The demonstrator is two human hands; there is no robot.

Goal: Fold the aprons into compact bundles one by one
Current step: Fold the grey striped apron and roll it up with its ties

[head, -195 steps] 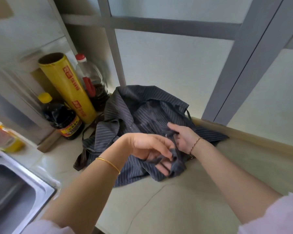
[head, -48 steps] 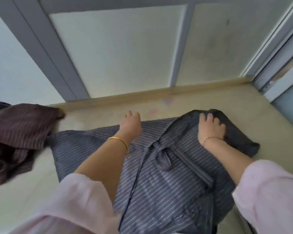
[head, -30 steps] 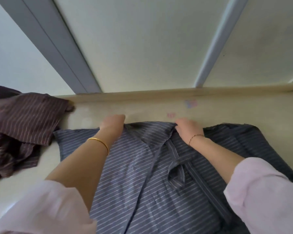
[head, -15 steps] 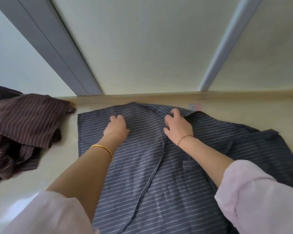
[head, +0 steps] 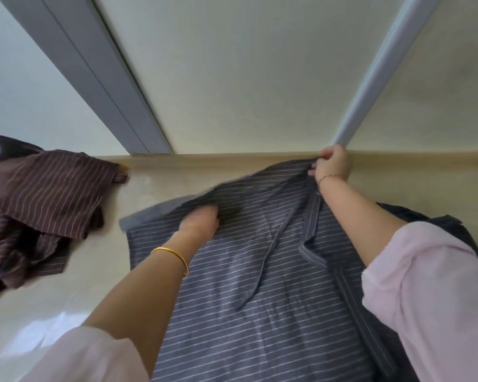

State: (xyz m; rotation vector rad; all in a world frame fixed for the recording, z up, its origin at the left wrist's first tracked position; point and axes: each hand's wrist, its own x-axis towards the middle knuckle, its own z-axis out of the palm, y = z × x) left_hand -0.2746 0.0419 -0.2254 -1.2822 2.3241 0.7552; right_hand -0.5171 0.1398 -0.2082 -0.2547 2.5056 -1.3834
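Note:
A grey-blue pinstriped apron (head: 232, 285) lies spread over the beige counter in front of me, a strap running down its middle. My right hand (head: 332, 165) pinches the apron's far edge and lifts it near the back ledge. My left hand (head: 200, 220) reaches under the raised far-left fold, its fingertips hidden by the cloth. A brown pinstriped apron (head: 39, 205) lies crumpled at the left.
The beige counter (head: 75, 285) ends at a raised back ledge (head: 232, 158) below frosted window panes with grey frames (head: 102, 78). A darker fold of cloth (head: 425, 219) shows behind my right forearm.
Both hands lay flat on the spread apron; now my right hand has gone to the far edge and lifted it, and my left hand has slipped under the raised fold.

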